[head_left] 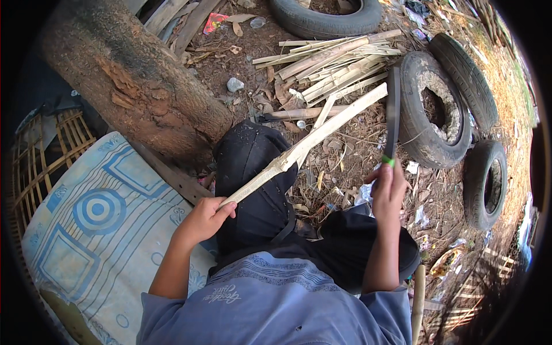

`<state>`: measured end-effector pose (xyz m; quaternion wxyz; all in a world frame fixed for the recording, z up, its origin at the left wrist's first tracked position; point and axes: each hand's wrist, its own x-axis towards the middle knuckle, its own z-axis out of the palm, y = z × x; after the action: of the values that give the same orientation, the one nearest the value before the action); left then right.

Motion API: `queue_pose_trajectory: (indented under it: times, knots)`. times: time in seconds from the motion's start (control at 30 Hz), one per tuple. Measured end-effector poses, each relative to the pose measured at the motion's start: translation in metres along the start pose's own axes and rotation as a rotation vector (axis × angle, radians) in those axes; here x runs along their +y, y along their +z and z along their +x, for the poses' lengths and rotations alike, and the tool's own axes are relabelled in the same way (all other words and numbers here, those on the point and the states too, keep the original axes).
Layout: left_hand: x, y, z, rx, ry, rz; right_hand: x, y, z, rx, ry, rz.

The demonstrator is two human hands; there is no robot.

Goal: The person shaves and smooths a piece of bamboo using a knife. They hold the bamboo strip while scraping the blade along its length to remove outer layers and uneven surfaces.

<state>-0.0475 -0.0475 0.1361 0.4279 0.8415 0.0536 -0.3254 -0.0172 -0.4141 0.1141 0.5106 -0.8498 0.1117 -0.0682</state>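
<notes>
My left hand (207,217) is closed round the lower end of a pale split bamboo piece (313,138). The piece slants up and to the right across my leg, with a knobby joint along it. In my right hand (388,192) is a long knife (393,118), its green handle in my fist. The dark blade points away from me, close to the far tip of the bamboo. Whether they touch I cannot tell. Beyond the tip lies a pile of split bamboo strips (345,63) on the ground. Another bamboo piece (326,112) is partly hidden under the held one.
A thick tree trunk (138,86) slants in at the left, above a blue-and-white patterned mat (109,213). Old tyres (411,109) lie at the right, another tyre (322,20) at the far side. A second tool (305,114) with a wooden handle rests on the leaf-strewn soil.
</notes>
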Motion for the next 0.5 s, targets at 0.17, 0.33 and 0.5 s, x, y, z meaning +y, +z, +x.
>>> queue_pose_trajectory:
  times: [0.17,0.33,0.5]
  knots:
    - [0.011,0.011,-0.003,0.056,0.025,0.113,-0.03,0.081,-0.008,-0.186,-0.185,-0.024]
    - [0.006,0.014,-0.003,0.14,0.062,0.131,-0.012,0.092,0.004,-0.217,-0.277,-0.335]
    - [0.016,0.009,0.004,0.079,-0.018,0.14,0.068,0.07,0.062,0.016,-0.13,-0.499]
